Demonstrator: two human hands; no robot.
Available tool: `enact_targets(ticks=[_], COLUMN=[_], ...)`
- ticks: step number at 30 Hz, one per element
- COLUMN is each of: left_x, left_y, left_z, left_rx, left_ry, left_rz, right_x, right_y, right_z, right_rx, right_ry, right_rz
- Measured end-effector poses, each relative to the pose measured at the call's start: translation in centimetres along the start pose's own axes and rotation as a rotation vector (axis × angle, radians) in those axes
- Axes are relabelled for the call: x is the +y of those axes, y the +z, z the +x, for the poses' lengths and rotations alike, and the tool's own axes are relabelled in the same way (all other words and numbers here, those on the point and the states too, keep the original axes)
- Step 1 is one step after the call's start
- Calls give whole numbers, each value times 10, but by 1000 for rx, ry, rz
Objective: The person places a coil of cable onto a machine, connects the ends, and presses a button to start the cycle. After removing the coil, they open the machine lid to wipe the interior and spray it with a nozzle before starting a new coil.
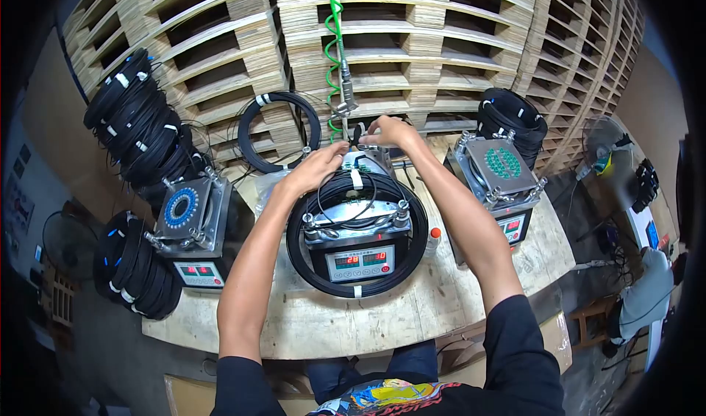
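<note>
A fiber polishing machine (359, 263) with a red digital display stands in the middle of the bench. A coil of black cable (358, 291) hangs around its front, bound with white ties. My left hand (318, 169) reaches over the coil to the machine's far top side, its fingers drawn together near a white-and-green part (354, 162). Just right of it, my right hand (393, 132) has its fingers curled in a pinch at the machine's back edge. What lies between the fingertips of either hand is too small to make out.
Similar machines stand left (193, 232) and right (494, 173) on the wooden bench (353, 335). Stacks of black cable coils (140, 129) flank them. A green coiled air hose (332, 34) hangs before stacked pallets (471, 34). A red-capped bottle (434, 241) is nearby. Another person (641, 298) sits far right.
</note>
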State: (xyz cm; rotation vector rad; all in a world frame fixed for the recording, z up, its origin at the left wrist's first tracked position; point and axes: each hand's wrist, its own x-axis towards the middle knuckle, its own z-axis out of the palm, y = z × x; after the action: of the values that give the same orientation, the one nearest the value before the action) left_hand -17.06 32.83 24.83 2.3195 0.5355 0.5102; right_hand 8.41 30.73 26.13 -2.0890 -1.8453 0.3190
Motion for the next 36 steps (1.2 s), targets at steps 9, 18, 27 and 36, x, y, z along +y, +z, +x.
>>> enact_targets(ticks=[9, 18, 27, 36], left_x=[-1, 1, 8, -13], left_y=[-7, -8, -8, -3], left_z=[3, 9, 28, 25], left_rx=[-35, -48, -172, -159], left_ry=[34, -26, -223, -154], left_rz=[260, 349, 368, 303], right_x=[13, 16, 61, 81], right_y=[6, 5, 25, 39], right_z=[35, 33, 1, -18], right_rx=[-119, -269, -131, -114], right_ry=[268, 426, 302, -121], right_rz=[107, 428, 927, 1348])
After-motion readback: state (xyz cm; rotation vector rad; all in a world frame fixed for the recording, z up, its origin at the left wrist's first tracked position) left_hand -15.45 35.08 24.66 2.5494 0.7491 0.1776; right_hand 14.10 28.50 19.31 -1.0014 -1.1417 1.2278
